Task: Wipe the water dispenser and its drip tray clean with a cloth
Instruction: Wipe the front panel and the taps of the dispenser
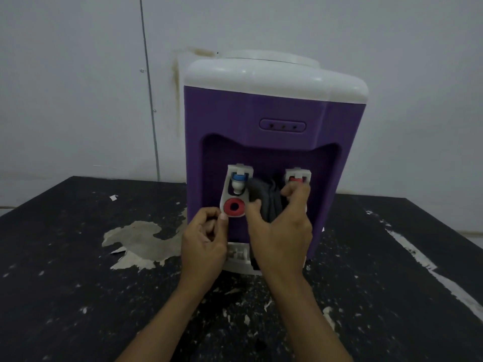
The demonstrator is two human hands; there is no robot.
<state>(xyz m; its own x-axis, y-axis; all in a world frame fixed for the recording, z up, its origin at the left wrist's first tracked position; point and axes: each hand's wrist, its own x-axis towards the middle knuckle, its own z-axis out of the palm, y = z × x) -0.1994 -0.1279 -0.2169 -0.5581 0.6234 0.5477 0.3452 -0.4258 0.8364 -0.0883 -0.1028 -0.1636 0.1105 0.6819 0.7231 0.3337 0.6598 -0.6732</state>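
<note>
Water dispenser (235, 113): countertop unit, purple body, white cap, standing upright on a black table (104, 296) with its back close to the wall (78, 87).

Handling: rigid plastic shell, likely light with no bottle fitted, so hard rubbing could slide or tip it. Best steadied at the body sides or cap. The taps are thin sprung parts, not load-bearing.

Drip tray (237, 254): white, at the foot of the recess, largely hidden behind both hands. Probably lifts out and is shallow and light.

Cloth (264, 199): grey, soft, bunched in the recess between the taps. It conforms easily to corners.

Right hand (282, 236): clasps the cloth, thumb on its left fold, fingertips up against the hot tap (298, 176), which has a red cap.

Left hand (203, 241): fingers curled, thumb and forefinger pinching the lower edge of the cold tap (236, 189), which has a blue cap and a red ring.

Obstructions: both taps crowd the recess, and the indicator panel (282, 125) sits above it.

Surroundings: the table coating is peeled in pale patches, and a conduit (150, 100) runs down the wall.
</note>
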